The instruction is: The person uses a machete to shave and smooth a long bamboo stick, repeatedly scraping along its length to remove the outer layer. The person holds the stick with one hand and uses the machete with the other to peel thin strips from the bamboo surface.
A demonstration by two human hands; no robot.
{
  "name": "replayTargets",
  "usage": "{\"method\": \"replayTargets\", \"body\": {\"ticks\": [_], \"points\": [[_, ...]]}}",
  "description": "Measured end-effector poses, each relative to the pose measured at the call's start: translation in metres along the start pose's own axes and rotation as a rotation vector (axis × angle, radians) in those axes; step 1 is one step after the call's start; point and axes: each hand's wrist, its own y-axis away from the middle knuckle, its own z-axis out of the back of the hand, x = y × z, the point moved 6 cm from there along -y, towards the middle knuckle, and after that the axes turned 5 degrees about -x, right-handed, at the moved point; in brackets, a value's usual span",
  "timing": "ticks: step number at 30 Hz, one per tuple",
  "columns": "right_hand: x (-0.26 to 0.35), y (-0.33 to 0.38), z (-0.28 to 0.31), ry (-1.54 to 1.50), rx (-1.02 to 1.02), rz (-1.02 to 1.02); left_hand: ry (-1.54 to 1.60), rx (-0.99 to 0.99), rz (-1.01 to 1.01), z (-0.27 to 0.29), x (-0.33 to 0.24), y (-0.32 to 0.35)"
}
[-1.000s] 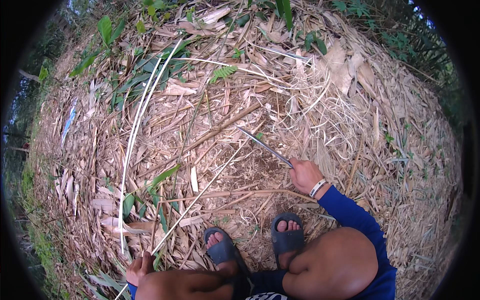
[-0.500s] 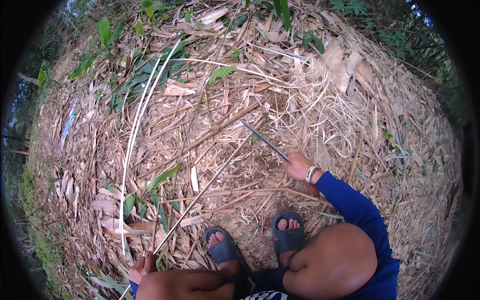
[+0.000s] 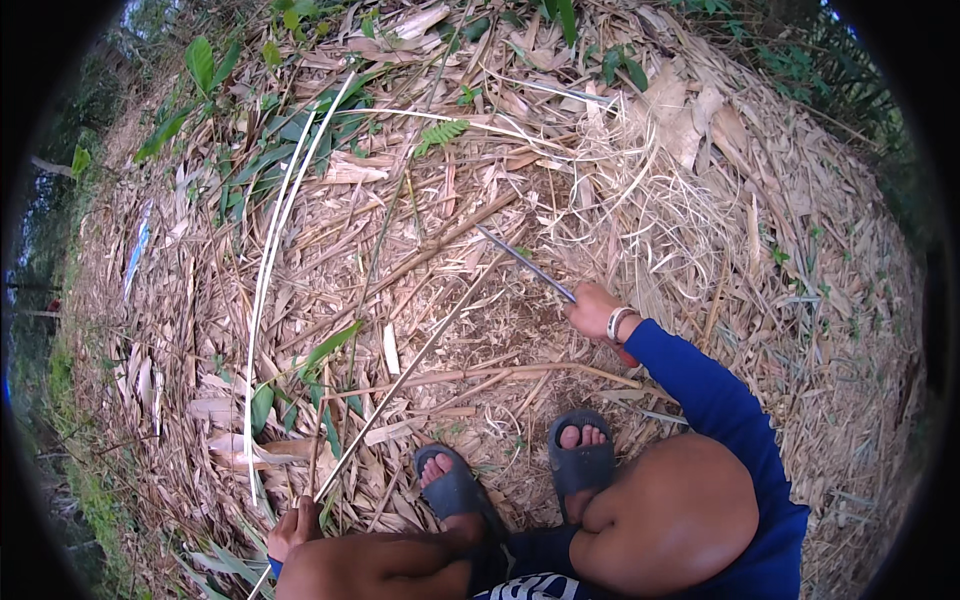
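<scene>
My right hand [image 3: 594, 310] is closed round the handle of a long, narrow-bladed knife [image 3: 530, 266]. Its blade points away and to the left, and a bit of red handle shows below the wrist. At the lower left, my left hand [image 3: 294, 527] is closed on a thin pale strip [image 3: 405, 376], probably split bamboo. The strip slants up and right across the ground, its far end close beside the blade; whether they touch I cannot tell. Part of my left hand is hidden behind my knee.
Two long pale strips [image 3: 268, 262] lie curved on the left. A tangle of thin shavings [image 3: 665, 215] spreads beyond my right hand. Dry leaves and husks litter the ground around my sandalled feet [image 3: 455, 487]. A green leafy plant [image 3: 203, 68] stands at the far left.
The whole view has shifted slightly. My right hand and the knife sit a little farther up; my left hand keeps its hold on the strip.
</scene>
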Motion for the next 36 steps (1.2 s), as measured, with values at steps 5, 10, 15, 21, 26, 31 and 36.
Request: {"method": "replayTargets", "body": {"ticks": [5, 10, 15, 21, 26, 31, 36], "points": [[0.049, 0.035, 0.028, 0.088, -0.239, 0.254, -0.05, 0.117, 0.082, 0.006, -0.001, -0.012], [0.121, 0.108, 0.055, -0.192, -0.589, 0.784, -0.06, 0.05, 0.043, 0.001, 0.006, -0.004], [0.003, 0.0, 0.012, 0.326, -0.284, 0.297, -0.04, 0.174, 0.027, -0.002, -0.002, -0.014], [0.004, -0.002, -0.009, -0.656, 0.29, -0.107, 0.022, 0.224, 0.224, 0.009, -0.002, -0.025], [0.038, 0.029, 0.013, -0.791, 0.318, -0.064, 0.084, 0.134, 0.216, -0.005, 0.01, -0.016], [0.124, 0.083, 0.074, -0.523, -0.371, 0.528, 0.064, 0.196, 0.218, -0.012, 0.021, -0.002], [0.12, 0.092, 0.091, -0.545, -0.655, 0.791, 0.039, 0.154, 0.176, 0.0, 0.01, -0.012]]}}
